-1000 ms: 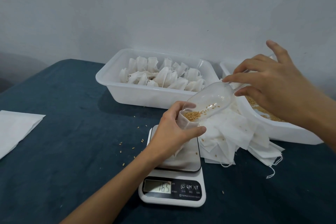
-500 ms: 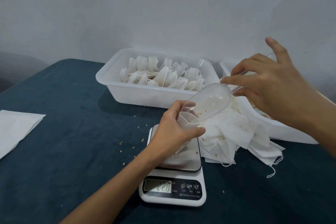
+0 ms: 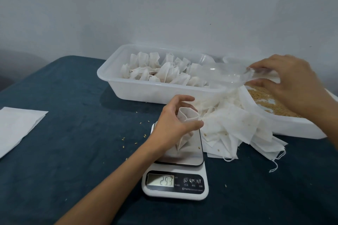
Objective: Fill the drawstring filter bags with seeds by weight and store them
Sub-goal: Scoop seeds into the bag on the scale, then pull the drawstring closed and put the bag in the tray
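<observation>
Fingers of the left hand (image 3: 172, 126) are curled round a filter bag (image 3: 186, 120) on the scale (image 3: 175, 182); a clear scoop (image 3: 228, 75) is gripped by the right hand (image 3: 290, 86).

White plastic and white paper against a dark teal cloth, with tan seeds as the only warm colour.

The velvety dark teal tablecloth (image 3: 64, 151) is plain, flecked with a few stray tan seeds (image 3: 126, 138). The white rectangular plastic tub (image 3: 146, 93) holds off-white filled bags (image 3: 164, 73); the second white tray (image 3: 292, 126) holds a golden-tan layer of seeds (image 3: 265, 100). The loose heap of white filter bags (image 3: 234, 128) is speckled with tan grains. The white kitchen scale (image 3: 175, 193) has a mirror-silver platform, a black control strip and a grey-green display with dark digits. The clear colourless plastic scoop (image 3: 225, 76) is see-through. The folded white paper sheet (image 3: 16, 128) is plain, and the wall (image 3: 164, 5) is pale grey.
</observation>
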